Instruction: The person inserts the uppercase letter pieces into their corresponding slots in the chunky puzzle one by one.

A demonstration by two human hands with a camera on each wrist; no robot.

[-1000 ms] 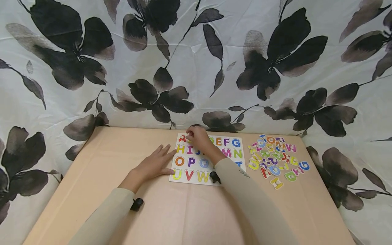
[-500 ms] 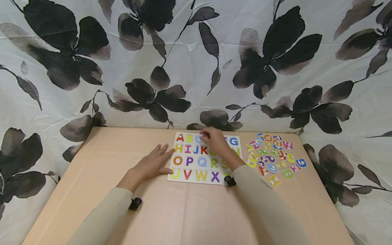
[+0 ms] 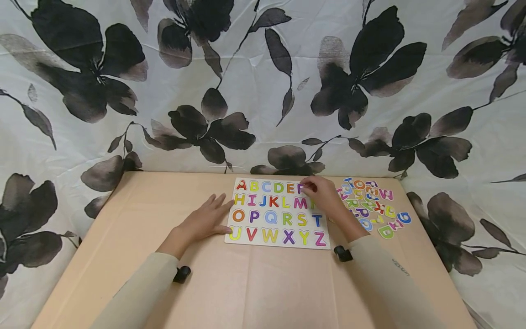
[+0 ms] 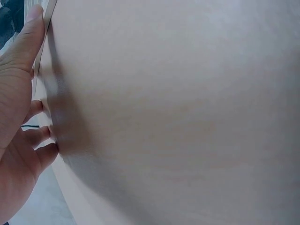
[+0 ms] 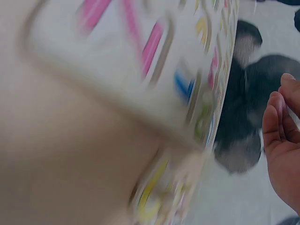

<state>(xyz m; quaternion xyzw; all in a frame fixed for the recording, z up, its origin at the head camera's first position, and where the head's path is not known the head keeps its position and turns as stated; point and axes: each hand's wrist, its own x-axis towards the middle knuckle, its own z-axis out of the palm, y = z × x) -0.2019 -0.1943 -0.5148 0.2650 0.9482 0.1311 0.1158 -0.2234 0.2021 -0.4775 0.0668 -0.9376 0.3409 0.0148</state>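
Observation:
A white alphabet board (image 3: 243, 237) with colored letters A to Z lies toward the back of the table. My left hand (image 3: 203, 221) rests at its left edge, fingers spread, the thumb touching the lower left corner. In the left wrist view the thumb (image 4: 28, 42) lies along the board's edge. Over the board's upper right corner, my right hand (image 3: 324, 194) has its thumb and fingertips together beside the F and covers the G. No piece shows between those fingertips (image 5: 274, 117) in the right wrist view. Loose letter pieces (image 3: 385, 232) lie right of the board, partly hidden by my right forearm.
The table (image 3: 246, 292) has a plain tan cover. A curtain with dark flowers (image 3: 357, 87) hangs behind its back edge. A small black device (image 3: 182, 274) is on my left wrist, and another black device (image 3: 343, 253) is on my right.
My right hand has moved right along the top row, from near the A and B, past the C, to the F and G. The left hand stays at the board's edge.

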